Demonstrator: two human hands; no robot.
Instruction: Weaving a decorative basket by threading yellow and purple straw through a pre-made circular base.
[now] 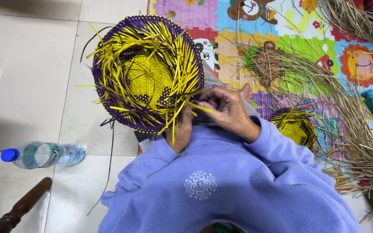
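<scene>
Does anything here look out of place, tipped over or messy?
A capped plastic water bottle lies on its side on the tiled floor, nothing spilled. Dry straw sprawls loose across the play mat. The basket at both hands has unwoven yellow strips sticking out, unfinished rather than damaged.

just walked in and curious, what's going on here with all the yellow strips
A person in a lilac fleece sits on the floor weaving a purple and yellow basket, held tilted against the lap with loose yellow strips sticking out all round. The right hand pinches a yellow strip at the basket's rim, and the left hand steadies the basket from below. A second, smaller basket lies on the play mat among dry straw. A water bottle lies on the tiles.
</scene>
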